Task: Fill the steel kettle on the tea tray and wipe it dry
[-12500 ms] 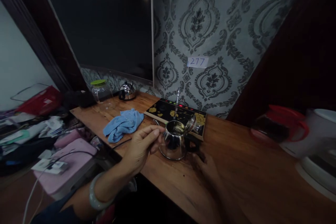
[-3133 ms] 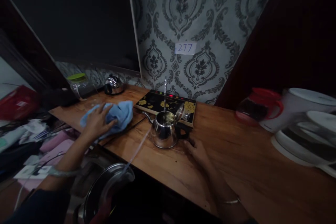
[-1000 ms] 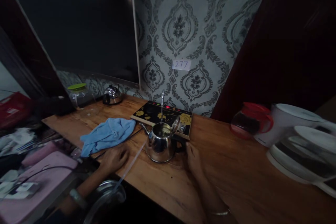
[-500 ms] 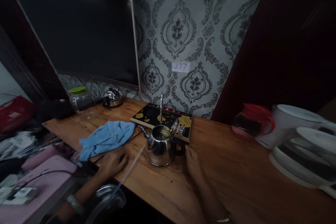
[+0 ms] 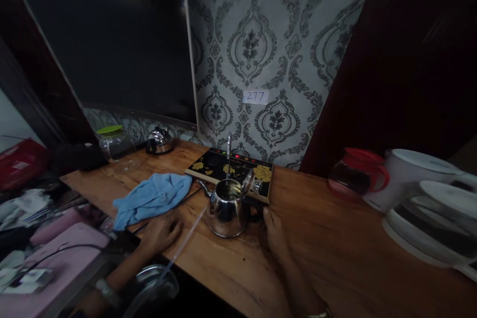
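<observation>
A shiny steel kettle (image 5: 226, 216) stands upright on the wooden table, its lid (image 5: 249, 181) tipped open toward the handle. Over its opening hangs a thin chrome spout (image 5: 228, 151). My right hand (image 5: 275, 233) rests on the wood right beside the black handle (image 5: 257, 208); its fingers reach forward, partly in shadow, and none show through the handle's loop. On the left, my left hand (image 5: 162, 233) lies near the table's front edge, loosely curled, thumb apart, with nothing in it. A blue cloth (image 5: 154, 196) is crumpled just beyond it.
Behind the kettle lies a black flowered panel (image 5: 208, 161) with red lights. A clear tube (image 5: 186, 238) crosses the table edge toward a metal pot (image 5: 156, 278). A red-lidded jug (image 5: 356, 174) and a white-lidded pitcher (image 5: 417, 174) stand right; a second kettle (image 5: 159, 140) stands back left.
Both hands and the kettle stay in place. Only the camera view shifts very slightly.
</observation>
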Tool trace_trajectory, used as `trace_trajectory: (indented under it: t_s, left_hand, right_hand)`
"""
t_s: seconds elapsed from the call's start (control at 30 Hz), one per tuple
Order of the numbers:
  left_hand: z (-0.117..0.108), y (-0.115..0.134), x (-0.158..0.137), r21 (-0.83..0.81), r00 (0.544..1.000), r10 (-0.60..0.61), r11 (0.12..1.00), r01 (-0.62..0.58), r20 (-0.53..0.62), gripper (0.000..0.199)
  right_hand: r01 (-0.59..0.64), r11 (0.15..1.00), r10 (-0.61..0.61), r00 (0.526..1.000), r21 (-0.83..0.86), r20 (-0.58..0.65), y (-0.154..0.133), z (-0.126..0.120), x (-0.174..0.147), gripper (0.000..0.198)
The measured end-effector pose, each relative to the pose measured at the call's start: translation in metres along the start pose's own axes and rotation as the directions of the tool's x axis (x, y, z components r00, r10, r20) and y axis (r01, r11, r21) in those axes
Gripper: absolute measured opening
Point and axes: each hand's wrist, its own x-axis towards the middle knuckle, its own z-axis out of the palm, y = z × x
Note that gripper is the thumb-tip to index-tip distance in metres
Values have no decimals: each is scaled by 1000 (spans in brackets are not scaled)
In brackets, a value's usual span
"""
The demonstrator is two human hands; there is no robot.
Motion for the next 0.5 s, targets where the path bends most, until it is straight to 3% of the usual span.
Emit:
trace_trajectory:
  t_s: [0.5]
  left_hand:
    - [-1, 0, -1, -34, 1000, -19, 999, 19, 5, 30]
  right_hand:
    - [-8, 1000, 8, 1000, 15, 17, -3, 1, -1, 60]
